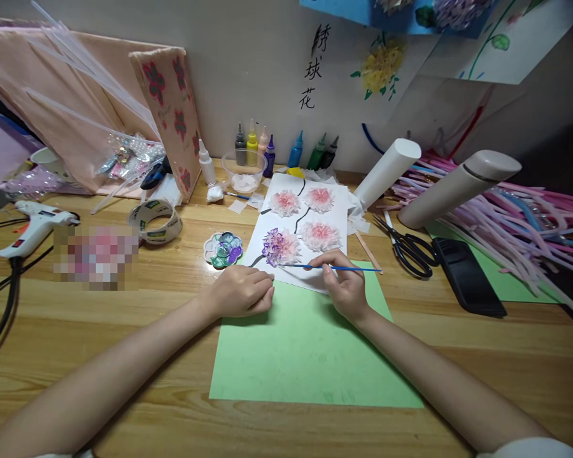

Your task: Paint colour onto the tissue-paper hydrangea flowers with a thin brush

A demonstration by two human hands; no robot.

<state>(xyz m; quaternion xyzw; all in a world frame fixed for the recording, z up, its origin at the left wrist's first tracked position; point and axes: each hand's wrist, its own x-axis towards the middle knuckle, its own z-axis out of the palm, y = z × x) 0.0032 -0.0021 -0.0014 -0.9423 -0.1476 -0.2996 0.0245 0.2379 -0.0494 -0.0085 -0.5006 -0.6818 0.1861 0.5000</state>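
Note:
My right hand (341,286) pinches a thin blue paintbrush (358,269), its tip reaching left to the lower-left flower. That flower (281,247) is pink and white tissue with purple paint on its left part. Three other pink and white tissue flowers (319,235) lie on the same white sheet (310,280), with dark painted stems between them. My left hand (246,291) rests closed at the sheet's lower left corner, fingers curled under; whether anything is inside is hidden. Beneath both hands lies a green sheet (310,356). A flower-shaped palette (223,249) with purple and green paint sits left of the white sheet.
Paint bottles (296,150) and a clear plastic bowl (244,168) stand along the wall. To the right are black scissors (413,251), a phone (468,277), two pale cylinders and pipe cleaners. A tape roll (156,221) and a glue gun (38,228) lie left.

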